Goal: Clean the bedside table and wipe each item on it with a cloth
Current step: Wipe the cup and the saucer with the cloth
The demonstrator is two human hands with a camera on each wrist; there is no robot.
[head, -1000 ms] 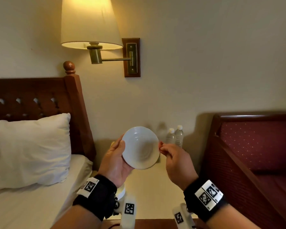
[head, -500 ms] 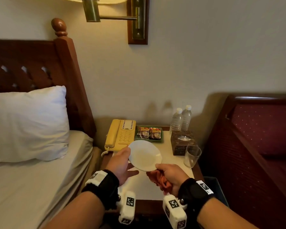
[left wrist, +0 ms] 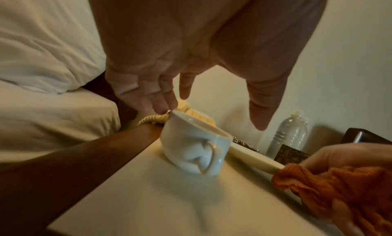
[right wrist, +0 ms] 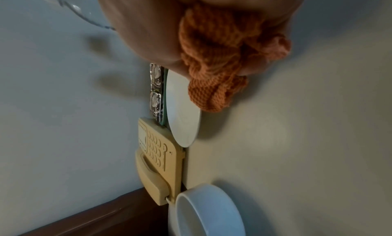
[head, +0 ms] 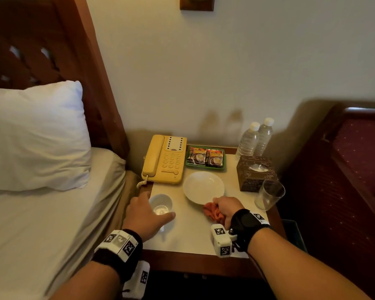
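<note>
One saucer is set down mid-table, its near rim touched by the right hand, in which the orange cloth is bunched. Spread, relaxed fingers of the left hand are held over the white cup at the near left; by the look of it, most items remain to be wiped.

Left hand spread, fingers straight; right hand fisted, knuckles up.

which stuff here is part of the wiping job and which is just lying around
Job: cloth, saucer, cup, phone, sachet tray, tissue box, glass, bottles, table.
Lying about: pillow, bed, headboard.
</note>
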